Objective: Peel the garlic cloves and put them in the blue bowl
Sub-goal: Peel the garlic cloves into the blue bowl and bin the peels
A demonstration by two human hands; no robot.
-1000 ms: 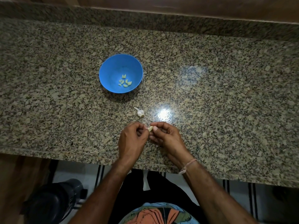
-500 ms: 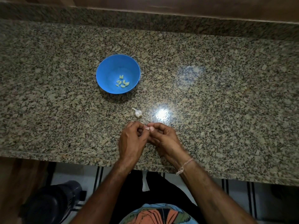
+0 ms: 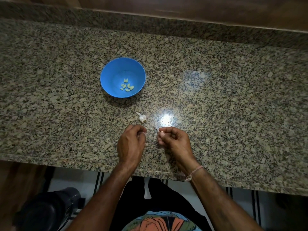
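The blue bowl (image 3: 106,75) stands on the granite counter and holds several peeled garlic cloves (image 3: 127,86). A small garlic bulb (image 3: 142,117) lies between the bowl and my hands. My right hand (image 3: 175,140) pinches a small garlic clove (image 3: 161,131) at thumb and forefinger, with a thin strip of skin sticking out toward the bulb. My left hand (image 3: 131,142) is a short gap to the left, fingers curled, thumb and forefinger pinching what looks like a pale scrap of garlic skin (image 3: 144,133).
The granite counter (image 3: 233,97) runs wide to both sides, with a raised back ledge. Its front edge passes under my wrists. A dark rounded object (image 3: 46,210) sits on the floor at the lower left.
My hands were together on the clove and have now pulled apart, the left going left and the right going right. The bowl and the bulb have not moved.
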